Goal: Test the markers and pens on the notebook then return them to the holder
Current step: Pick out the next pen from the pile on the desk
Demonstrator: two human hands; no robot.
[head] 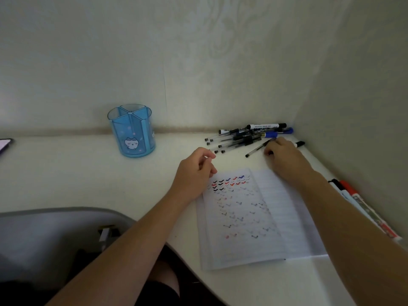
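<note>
An open lined notebook (254, 219) lies on the white desk, its left page covered in black, red and blue tick marks. My left hand (194, 171) rests loosely curled at the page's top left corner and holds nothing. My right hand (284, 157) is beyond the notebook's top edge, fingers closed around the rear end of a black pen (257, 149) whose tip still touches the desk. A pile of pens and markers (249, 134) lies in the back right corner. The blue holder (132, 131), with a cat picture, stands upright at the back left with nothing in it.
A black-capped marker (299, 144) pokes out behind my right hand. Red and black markers (353, 195) lie along the right wall. Walls close the desk at the back and right. A grey chair (44, 235) is at the lower left, a dark device (5, 144) at the far left edge.
</note>
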